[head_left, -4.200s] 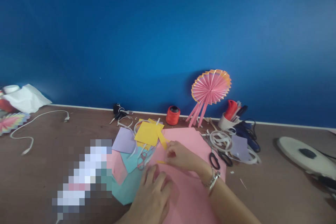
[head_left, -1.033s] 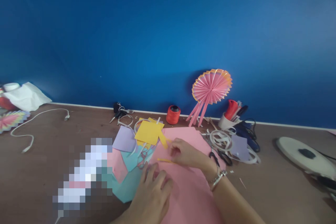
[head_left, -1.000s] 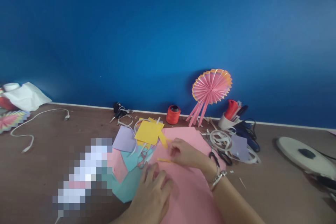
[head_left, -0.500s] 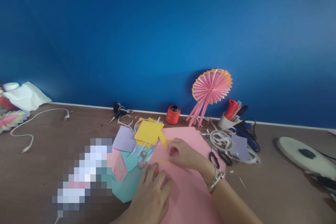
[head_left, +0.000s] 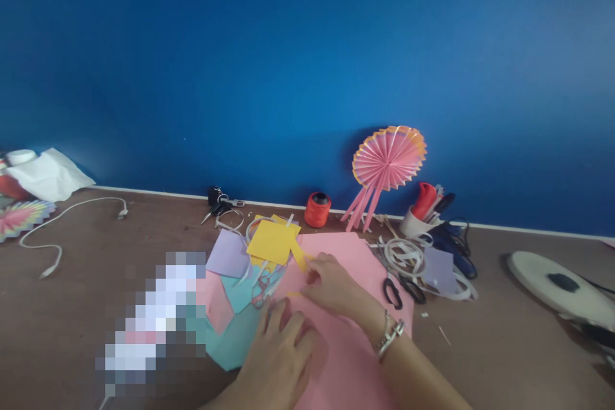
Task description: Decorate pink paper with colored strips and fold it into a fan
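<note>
Brown tabletop (head_left: 504, 359) spans the lower frame. At bottom centre the left hand (head_left: 278, 346) rests on a pink sheet (head_left: 348, 359), fingers loosely bent and apart, with no grip visible. Just beyond, the right hand (head_left: 331, 285) is curled nearly closed over a thin yellow strip (head_left: 293, 295) lying on the sheet at lower centre; whether it pinches the strip, I cannot tell. That hand has shifted slightly leftward, leaving less strip exposed, so its work seems nearer the left end. Farther off are yellow squares (head_left: 271, 241), then an orange spool (head_left: 317, 211).

Head view — looks forward, down across table (head_left: 485, 365) — faces blue wall (head_left: 288, 70).
</note>
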The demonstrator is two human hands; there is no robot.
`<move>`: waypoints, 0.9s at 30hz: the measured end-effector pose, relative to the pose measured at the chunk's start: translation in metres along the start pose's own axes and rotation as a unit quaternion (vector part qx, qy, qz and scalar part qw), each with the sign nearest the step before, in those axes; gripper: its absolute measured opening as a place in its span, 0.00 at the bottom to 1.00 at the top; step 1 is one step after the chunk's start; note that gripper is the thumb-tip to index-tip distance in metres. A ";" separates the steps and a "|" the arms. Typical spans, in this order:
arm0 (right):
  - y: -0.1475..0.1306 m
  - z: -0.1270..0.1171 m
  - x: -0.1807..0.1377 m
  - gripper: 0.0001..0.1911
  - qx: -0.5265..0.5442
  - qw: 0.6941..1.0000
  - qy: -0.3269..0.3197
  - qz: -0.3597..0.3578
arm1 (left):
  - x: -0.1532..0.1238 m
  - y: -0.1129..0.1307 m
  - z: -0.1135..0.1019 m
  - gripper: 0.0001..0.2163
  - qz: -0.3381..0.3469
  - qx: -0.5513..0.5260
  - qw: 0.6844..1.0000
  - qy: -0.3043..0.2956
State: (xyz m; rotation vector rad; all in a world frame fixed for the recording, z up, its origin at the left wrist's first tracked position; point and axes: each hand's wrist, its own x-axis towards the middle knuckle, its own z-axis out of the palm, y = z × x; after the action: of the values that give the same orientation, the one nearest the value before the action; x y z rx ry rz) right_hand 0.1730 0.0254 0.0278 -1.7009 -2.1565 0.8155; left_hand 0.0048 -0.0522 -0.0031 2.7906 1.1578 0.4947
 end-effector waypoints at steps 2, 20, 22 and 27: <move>-0.003 0.003 0.000 0.04 -0.010 1.000 0.010 0.015 | 0.000 0.000 0.001 0.11 -0.001 0.005 1.000 0.001; 0.017 0.000 0.014 0.11 -0.038 0.980 0.189 0.052 | -0.001 -0.001 0.009 0.09 -0.006 -0.007 1.000 -0.011; 0.020 -0.003 0.018 0.11 -0.058 0.980 0.185 0.051 | -0.001 -0.001 0.011 0.08 -0.011 -0.002 1.000 -0.013; 0.007 0.004 0.035 0.09 -0.102 0.980 0.162 0.048 | 0.001 0.001 0.009 0.09 -0.005 0.008 1.000 -0.016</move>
State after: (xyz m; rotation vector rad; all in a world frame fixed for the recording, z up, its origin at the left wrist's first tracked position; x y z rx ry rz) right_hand 0.1669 0.0588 0.0160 -1.8964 -2.0012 0.3155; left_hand 0.0089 -0.0515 -0.0117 2.7946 1.1725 0.4400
